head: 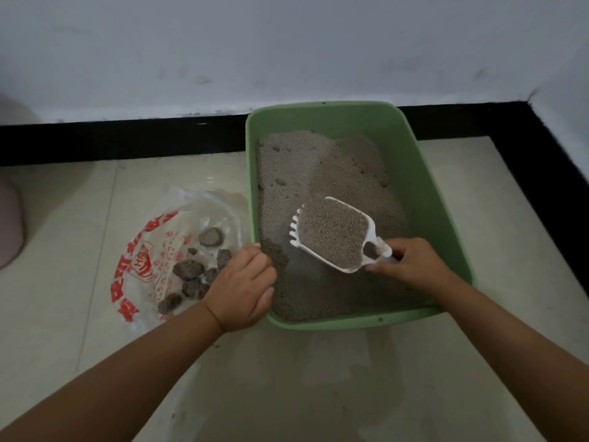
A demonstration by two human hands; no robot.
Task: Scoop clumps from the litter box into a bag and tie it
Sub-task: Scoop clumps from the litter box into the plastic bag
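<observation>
A green litter box [424,186] half full of grey litter stands on the tiled floor against the black skirting. My right hand [411,263] grips the handle of a white slotted scoop [334,234], which is heaped with loose litter and held above the box's near half. My left hand [245,288] grips the box's left rim near its front corner. To the left of the box lies a clear plastic bag with red print [143,260], open on the floor, with several dark grey clumps [188,269] inside it.
A white wall rises behind the box, with a black skirting strip [111,138] running left and down the right side. A pinkish rounded object [9,224] sits at the far left edge. Pale floor tiles [302,378] stretch in front of the box.
</observation>
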